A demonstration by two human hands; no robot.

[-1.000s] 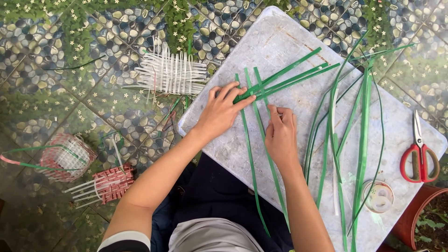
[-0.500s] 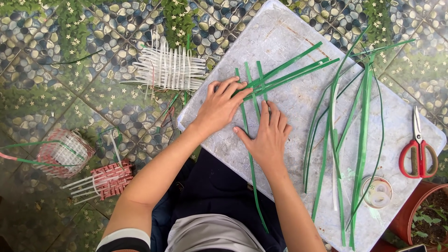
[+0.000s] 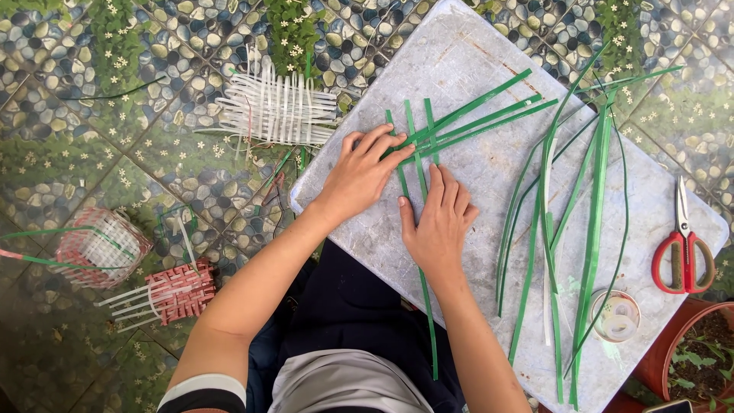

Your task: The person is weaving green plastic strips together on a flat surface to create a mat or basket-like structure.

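Observation:
My left hand (image 3: 361, 172) lies flat on crossed green strips (image 3: 466, 122) at the near-left part of a grey-white board (image 3: 474, 53). My right hand (image 3: 440, 222) presses palm-down beside it on three upright green strips (image 3: 419, 126) that run toward me; one of them (image 3: 428, 321) hangs past the board's edge over my lap. Fingers of both hands are spread and hold the strips down where they cross. A loose bundle of long green strips (image 3: 592, 222) lies to the right of my hands on the board.
Red-handled scissors (image 3: 683, 256) lie at the board's right end, with a roll of clear tape (image 3: 615, 315) nearer me. On the pebble-patterned floor sit a white woven mat (image 3: 275, 111), a small red-and-white basket (image 3: 99, 246), a red woven piece (image 3: 177, 292). A plant pot (image 3: 699, 356) stands bottom right.
My right hand went from pinching a strip with curled fingers to lying flat, fingers spread, over the upright strips. The left hand stayed on the crossing strips.

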